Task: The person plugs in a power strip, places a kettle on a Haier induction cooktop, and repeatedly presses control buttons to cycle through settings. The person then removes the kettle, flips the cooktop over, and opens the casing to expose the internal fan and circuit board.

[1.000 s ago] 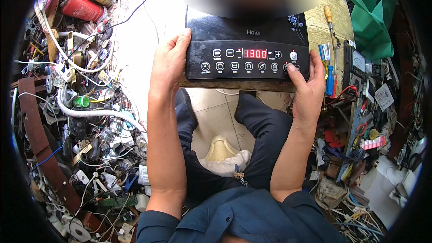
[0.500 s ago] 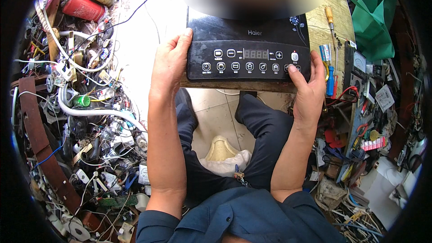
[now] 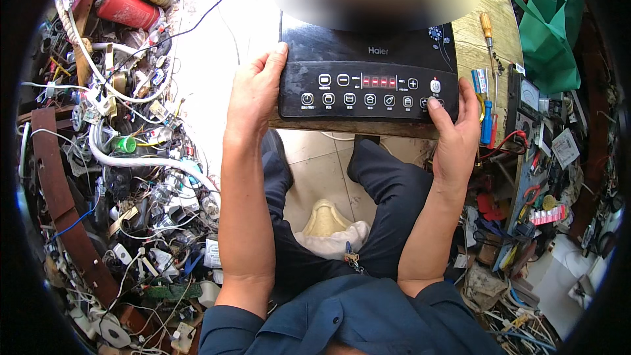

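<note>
Hob [image 3: 319, 46] on table [image 3: 470, 43], at front edge, b/w both hands. Clasping R front corner w/ right hand [image 3: 458, 135]: thumb down on btm R of panel [image 3: 389, 68], fingers bent along R edge, so pinching hob b/w them. Holding left hand [image 3: 255, 85] against L edge, thumb laid up along it, rest of fingers mostly hidden; can't tell how far closed. Lit red on display [image 3: 379, 81], as row of short dashes; wht power button [image 3: 435, 85] to its R. Back of hob under oval blur, can't make out. R of hob: yellow-handled driver [image 3: 486, 25], then blue driver [image 3: 486, 125] & red driver [image 3: 493, 130] nr right hand. Farther R: grn bag [image 3: 549, 26], meter [image 3: 531, 95]. Blk cord [image 3: 220, 4] across table's L part. Far L: scrap pile [image 3: 167, 207] w/ wht hose [image 3: 141, 160] curving over it, red cylinder [image 3: 128, 8] up top, grn cap [image 3: 125, 144] mid-pile. Below table edge: tiled floor [image 3: 322, 164], dark trousers [image 3: 394, 177], knees apart.
</note>
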`<state>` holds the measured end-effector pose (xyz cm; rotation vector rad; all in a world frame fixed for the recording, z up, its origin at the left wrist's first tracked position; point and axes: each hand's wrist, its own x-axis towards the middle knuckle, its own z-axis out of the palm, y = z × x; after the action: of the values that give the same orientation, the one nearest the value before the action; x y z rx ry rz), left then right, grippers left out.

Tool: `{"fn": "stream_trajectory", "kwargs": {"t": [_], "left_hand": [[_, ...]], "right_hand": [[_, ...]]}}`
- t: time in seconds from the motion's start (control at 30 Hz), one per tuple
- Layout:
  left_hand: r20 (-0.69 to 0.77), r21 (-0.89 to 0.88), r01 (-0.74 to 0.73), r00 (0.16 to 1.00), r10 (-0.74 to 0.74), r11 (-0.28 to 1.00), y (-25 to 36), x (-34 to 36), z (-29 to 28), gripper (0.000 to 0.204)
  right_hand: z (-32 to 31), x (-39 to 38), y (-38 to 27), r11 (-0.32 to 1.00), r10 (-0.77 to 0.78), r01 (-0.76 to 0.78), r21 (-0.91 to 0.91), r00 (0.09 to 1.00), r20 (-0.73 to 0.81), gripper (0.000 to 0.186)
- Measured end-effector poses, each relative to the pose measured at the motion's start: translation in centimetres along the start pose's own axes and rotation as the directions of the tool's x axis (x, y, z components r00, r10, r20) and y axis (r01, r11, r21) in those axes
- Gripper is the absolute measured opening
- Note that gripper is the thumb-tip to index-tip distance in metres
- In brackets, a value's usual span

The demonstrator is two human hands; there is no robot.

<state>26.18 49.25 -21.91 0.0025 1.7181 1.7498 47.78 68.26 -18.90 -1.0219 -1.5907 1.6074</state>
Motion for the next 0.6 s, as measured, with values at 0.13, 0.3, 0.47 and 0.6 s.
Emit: {"fn": "stream_trajectory", "kwargs": {"t": [0.13, 0.3, 0.47, 0.6], "left_hand": [[-0.019, -0.027, 0.029, 0.999, -0.03, 0.999, 0.1, -0.1, 0.2, 0.041], [-0.01, -0.029, 0.037, 0.999, -0.037, 0.999, 0.3, -0.3, 0.3, 0.039], [0.025, -0.033, 0.029, 0.999, -0.028, 0.999, 0.3, -0.2, 0.1, 0.038], [0.022, 0.022, 0.014, 1.0, -0.015, 1.0, 0.9, -0.7, 0.3, 0.038]], "right_hand": [[-0.2, 0.1, 0.4, 0.999, -0.03, 0.03, -0.013, 1.0, -0.006, 0.074], [-0.3, 0.2, 0.5, 0.991, -0.068, 0.063, -0.119, 0.997, -0.034, 0.077], [-0.1, 0.1, 0.9, 0.954, -0.165, 0.144, -0.264, 0.985, -0.059, 0.079], [0.6, -0.4, 0.6, 0.834, -0.285, 0.235, -0.5, 0.958, -0.024, 0.087]]}}
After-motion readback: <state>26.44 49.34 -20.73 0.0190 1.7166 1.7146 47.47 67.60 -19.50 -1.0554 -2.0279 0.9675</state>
